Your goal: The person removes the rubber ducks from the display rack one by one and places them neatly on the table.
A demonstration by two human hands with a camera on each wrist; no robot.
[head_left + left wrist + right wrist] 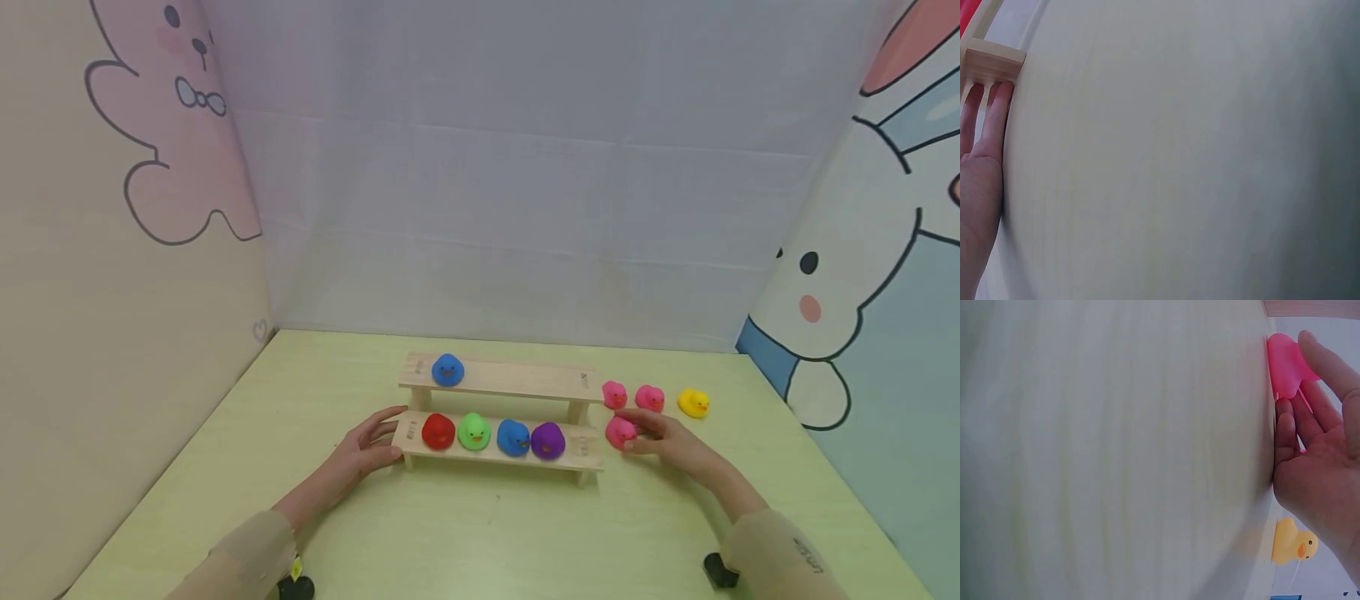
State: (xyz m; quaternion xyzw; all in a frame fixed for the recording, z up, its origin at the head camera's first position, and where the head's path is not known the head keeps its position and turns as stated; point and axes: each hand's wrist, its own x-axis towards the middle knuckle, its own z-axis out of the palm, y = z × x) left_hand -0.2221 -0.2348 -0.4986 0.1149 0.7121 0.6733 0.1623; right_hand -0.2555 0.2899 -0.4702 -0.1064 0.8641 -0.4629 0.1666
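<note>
The white backdrop [525,183] closes off the far side of your pale yellow-green tabletop [487,533], with a cartoon-printed panel on either side. Near the middle stand two wooden shelves: a higher rear shelf [525,377] and a lower front shelf [407,430].

Progress, judged from how things lie: placing is partly done. You have one blue duck [447,370] near the left end of the rear shelf, the rest of which is bare. The front shelf carries a row of four: red duck [438,431], green duck [474,432], second blue duck [513,437] and purple duck [547,441], the last two close together. Four ducks are off the shelves, to their right: the near pink duck [620,432], two far pink ducks [614,395] [650,398] and a yellow duck [693,403]. These appear to be what is left.

Your right hand [671,442] is narrowed on the near pink duck, thumb on one side and fingers on the other; the duck sits low, just beside the front shelf's right end. How firm the hold is, you cannot tell. Your left hand [360,448] is spread at the front shelf's left end, its fingers extended to the end support in the left wrist view. It holds no duck.
</note>
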